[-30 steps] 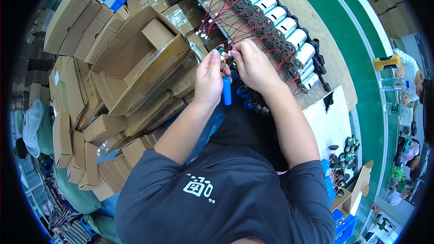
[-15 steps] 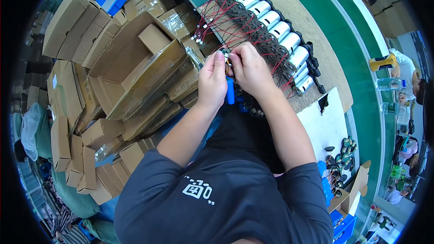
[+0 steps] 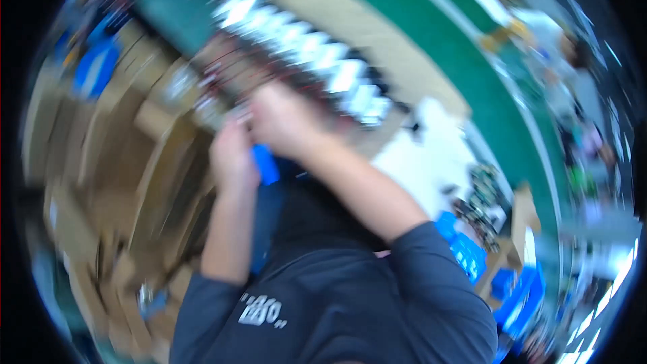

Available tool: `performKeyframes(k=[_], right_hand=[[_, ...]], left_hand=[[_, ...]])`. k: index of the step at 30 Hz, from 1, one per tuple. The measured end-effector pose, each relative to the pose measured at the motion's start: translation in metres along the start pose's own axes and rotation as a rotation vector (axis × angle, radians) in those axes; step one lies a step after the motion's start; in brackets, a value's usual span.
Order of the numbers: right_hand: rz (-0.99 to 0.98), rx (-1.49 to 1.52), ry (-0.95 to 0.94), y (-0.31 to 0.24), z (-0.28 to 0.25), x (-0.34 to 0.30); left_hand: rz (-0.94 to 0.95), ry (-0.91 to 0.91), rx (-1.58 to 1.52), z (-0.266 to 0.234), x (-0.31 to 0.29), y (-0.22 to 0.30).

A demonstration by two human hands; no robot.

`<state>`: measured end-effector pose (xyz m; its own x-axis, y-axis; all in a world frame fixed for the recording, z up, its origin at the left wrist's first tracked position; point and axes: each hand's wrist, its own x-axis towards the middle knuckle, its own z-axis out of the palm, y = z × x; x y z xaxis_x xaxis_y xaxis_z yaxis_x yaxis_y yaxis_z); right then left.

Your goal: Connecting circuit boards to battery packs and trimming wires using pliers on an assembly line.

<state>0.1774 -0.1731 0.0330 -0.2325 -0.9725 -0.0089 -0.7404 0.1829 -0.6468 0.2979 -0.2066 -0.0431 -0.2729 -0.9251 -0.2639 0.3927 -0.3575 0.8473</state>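
My left hand (image 3: 234,155) and my right hand (image 3: 282,120) are close together over the near edge of the work surface, both closed. Motion blur smears the fingers, so the small thing between them cannot be made out. Just below the hands a blue cylinder-shaped piece (image 3: 265,164) hangs down in front of my dark clothes. Beyond my hands lies a row of silver cylinders (image 3: 323,57) with black end parts. Thin red wires (image 3: 232,61) trail from that row towards the left.
Open cardboard boxes (image 3: 114,162) crowd the left side, with a blue bin (image 3: 98,67) behind them. On the right, a white board (image 3: 424,145) bears small dark parts (image 3: 482,195). Blue pieces (image 3: 461,246) and a cardboard box (image 3: 522,222) are nearer. A green surface (image 3: 465,81) curves beyond.
The whole view has swung and blurred; the row of cylinders and both hands now appear farther left. The hands are still together, with the blue piece hanging beneath them.
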Motion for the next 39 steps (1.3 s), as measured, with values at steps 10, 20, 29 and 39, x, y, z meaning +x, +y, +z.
performKeyframes(k=[10,20,29,39], right_hand=[[-0.334,0.019,0.135,0.051,0.085,0.055],[-0.508,0.321,0.337,0.019,0.039,0.015],[-0.539,0.291,0.345,0.039,0.031,-0.002],[-0.625,0.213,0.388,0.037,0.023,0.001]], left_hand=[[0.164,-0.296,0.401,-0.036,0.052,-0.011],[0.148,-0.289,0.503,-0.083,0.074,0.022],[0.164,-0.126,0.154,0.003,-0.015,0.022],[0.311,-0.189,0.373,0.000,-0.007,0.022]])
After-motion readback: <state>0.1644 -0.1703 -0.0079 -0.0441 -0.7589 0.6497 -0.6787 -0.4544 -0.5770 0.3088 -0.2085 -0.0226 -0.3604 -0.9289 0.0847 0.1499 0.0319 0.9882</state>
